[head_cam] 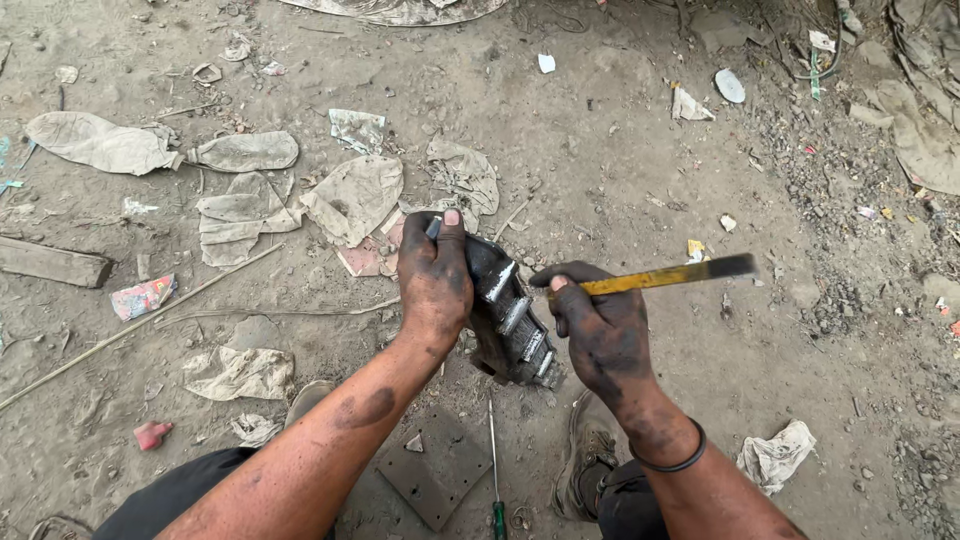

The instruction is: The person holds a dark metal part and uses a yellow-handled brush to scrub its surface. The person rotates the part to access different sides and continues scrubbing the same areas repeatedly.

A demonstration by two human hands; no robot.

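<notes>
Left hand [434,272] grips the greasy metal part [510,315]; right hand [600,325] grasps a yellow-handled tool [665,276] against it; grime remains, work looks midway.

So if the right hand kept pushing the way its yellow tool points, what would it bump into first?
The right hand holds a yellow tool pointing right, away from the dark metal part. That way looks free, with only dirt ground beyond, though depth is hard to judge.

The metal part [508,318] sits between the left hand [435,275] and right hand [600,330], above the screwdriver [494,470] on the ground.
</notes>
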